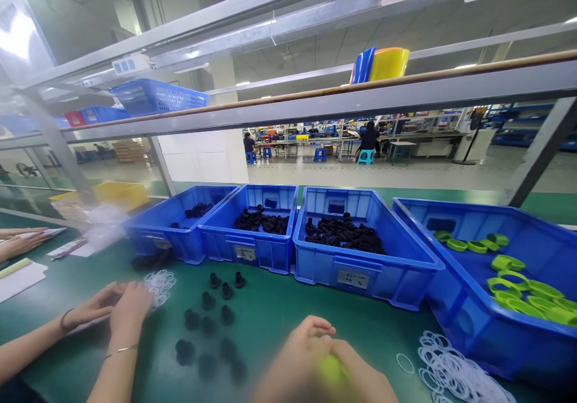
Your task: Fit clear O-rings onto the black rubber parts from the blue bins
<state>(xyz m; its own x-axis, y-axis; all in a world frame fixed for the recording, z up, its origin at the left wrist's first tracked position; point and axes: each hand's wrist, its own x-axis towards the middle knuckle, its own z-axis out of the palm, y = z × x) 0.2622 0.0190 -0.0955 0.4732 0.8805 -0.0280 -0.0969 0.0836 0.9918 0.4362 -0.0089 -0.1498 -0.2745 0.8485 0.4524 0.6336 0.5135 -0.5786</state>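
Left hand (302, 346) and right hand (360, 373) pressed together around a blurred green ring (332, 368) at the worktop's (270, 313) near edge. White rings (455, 370) lie just right; black caps (211, 325) left, beside a co-worker's hands (121, 307).

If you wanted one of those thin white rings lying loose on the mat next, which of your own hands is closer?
Probably the right hand. The white rings lie on the green mat just to its right, below the bin of green parts. The left hand sits farther off, and both hands clasp a blurred green piece.

Left hand (302, 355) and right hand (360, 373) pressed together low in view, fingers curled, blurred, apparently clasping
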